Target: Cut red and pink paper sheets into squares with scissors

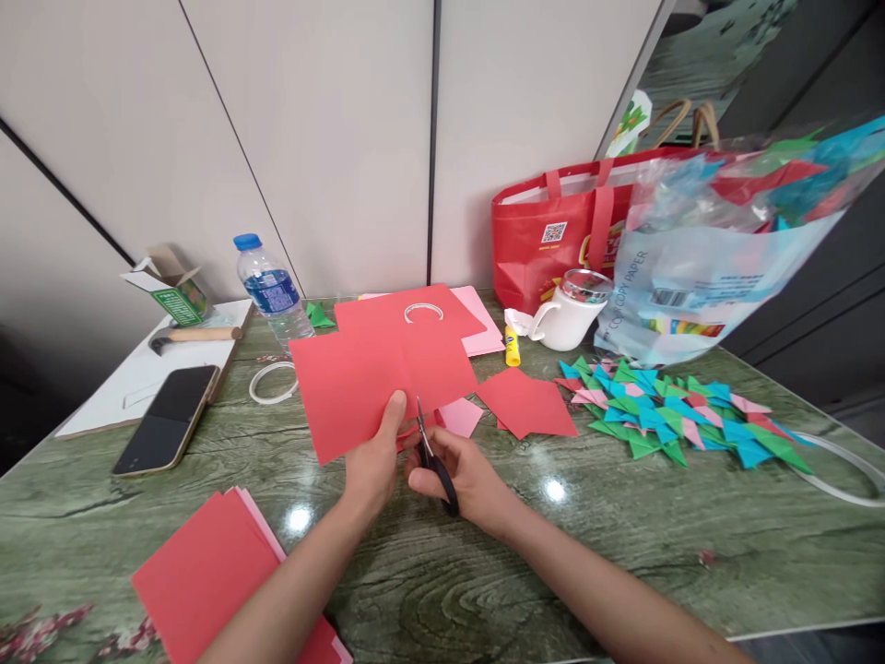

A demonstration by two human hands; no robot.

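Observation:
A sheet of red paper (pixel 359 383) is raised above the table, pinched at its near edge by my left hand (pixel 377 456) with the thumb on top. My right hand (pixel 460 470) grips a pair of scissors (pixel 439 470) with black handles. The blades point away from me and meet the near edge of the sheet, just right of my left thumb. Whether the blades are parted is hard to see. Behind the raised sheet lies more red paper (pixel 442 309) with a white tape ring (pixel 423 314) on it. Cut red squares (pixel 529 404) lie to the right.
A stack of red and pink paper (pixel 207 572) lies near left. Beyond are a phone (pixel 166 420), a water bottle (pixel 273 290) and another tape roll (pixel 273 383). At right are a glue stick (pixel 512 346), a white mug (pixel 571 309), folded paper pieces (pixel 670 410) and bags (pixel 725 277).

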